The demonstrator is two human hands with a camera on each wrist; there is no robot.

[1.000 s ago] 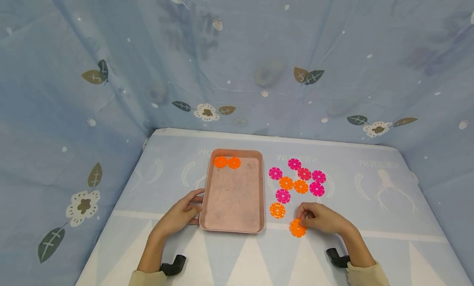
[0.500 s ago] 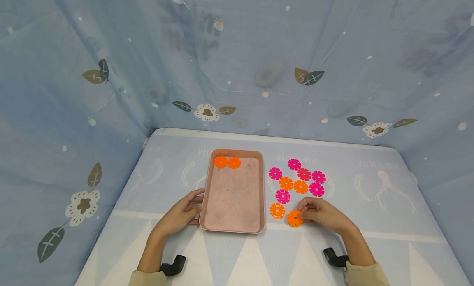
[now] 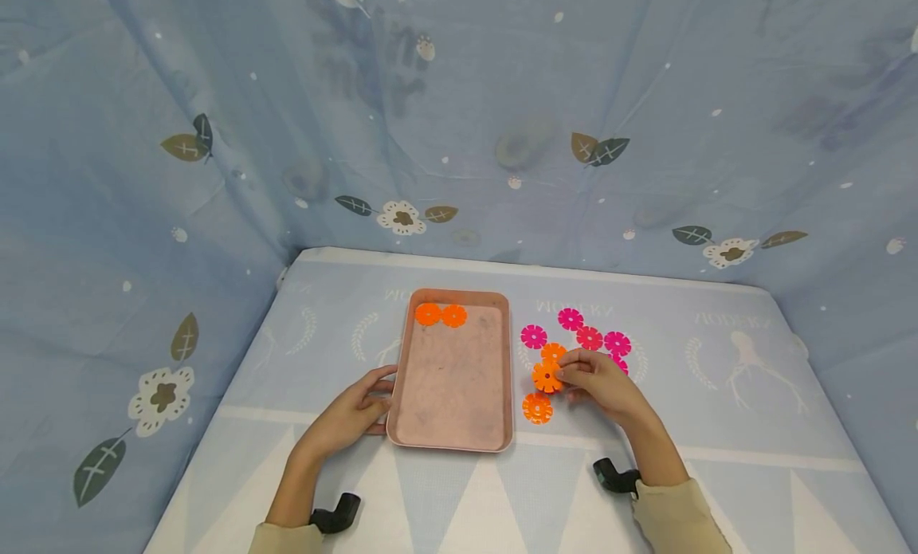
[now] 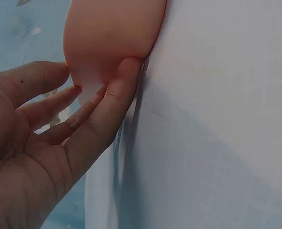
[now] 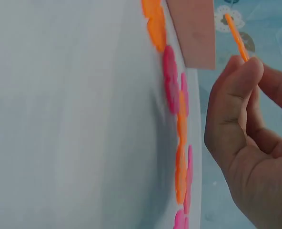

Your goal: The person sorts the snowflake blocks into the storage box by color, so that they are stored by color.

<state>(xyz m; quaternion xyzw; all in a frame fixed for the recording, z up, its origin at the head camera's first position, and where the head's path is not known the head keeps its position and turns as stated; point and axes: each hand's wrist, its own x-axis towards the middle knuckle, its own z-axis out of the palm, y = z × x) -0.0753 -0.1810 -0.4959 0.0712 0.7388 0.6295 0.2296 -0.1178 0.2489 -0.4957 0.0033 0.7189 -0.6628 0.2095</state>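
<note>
tablecloth | left hand touches tray | right hand pinches orange disc

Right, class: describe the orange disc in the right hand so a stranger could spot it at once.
Find the pink tray on the table, then the scattered pink and orange discs to its right. Above them, the right hand pinches one orange disc by its notched edge. Its neighbours lie on the table; this one is held clear of it.
</note>
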